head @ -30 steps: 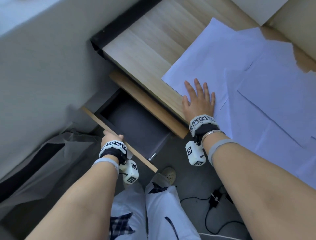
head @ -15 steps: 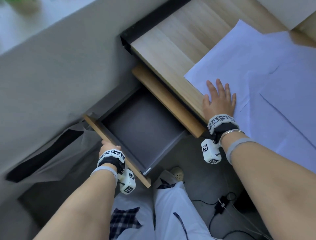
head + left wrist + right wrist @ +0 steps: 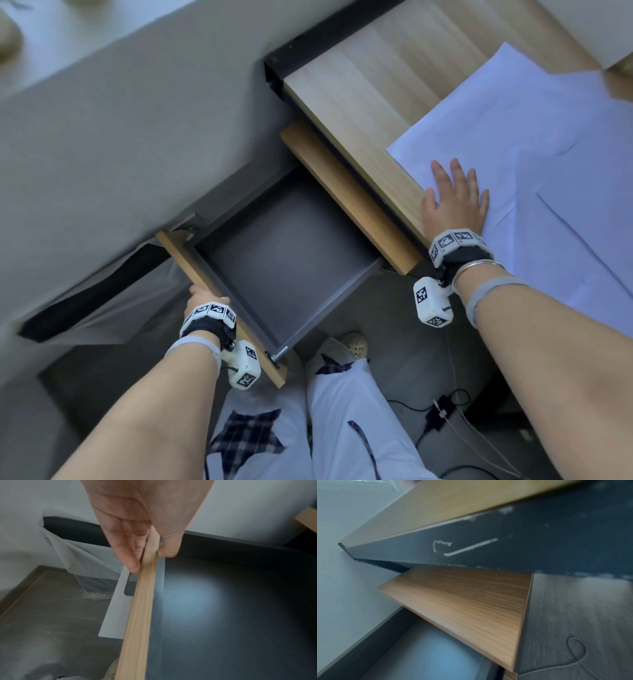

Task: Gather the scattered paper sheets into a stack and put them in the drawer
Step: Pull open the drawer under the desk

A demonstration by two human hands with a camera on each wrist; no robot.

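Note:
Several white paper sheets (image 3: pixel 534 144) lie spread and overlapping on the wooden desk top (image 3: pixel 359 89). My right hand (image 3: pixel 454 202) lies flat on the nearest sheet by the desk's front edge, fingers straight. Below the desk a drawer (image 3: pixel 284 253) with a dark grey inside stands pulled out, nothing in it. My left hand (image 3: pixel 202 298) grips its wooden front panel (image 3: pixel 219 301). In the left wrist view the fingers (image 3: pixel 126 550) and thumb pinch that panel (image 3: pixel 142 601) from both sides. The right wrist view shows only the desk's dark underside and the drawer (image 3: pixel 423 660).
A second wooden drawer front (image 3: pixel 346 195) above stays closed. A grey wall (image 3: pixel 137 137) runs on the left, with plastic sheeting (image 3: pixel 113 308) at its foot. My legs and a shoe (image 3: pixel 354 346) stand below the drawer; cables and a plug (image 3: pixel 442 411) lie on the floor.
The drawer has slid further out, pulled by my left hand on its front panel. My right hand has stayed flat on the paper.

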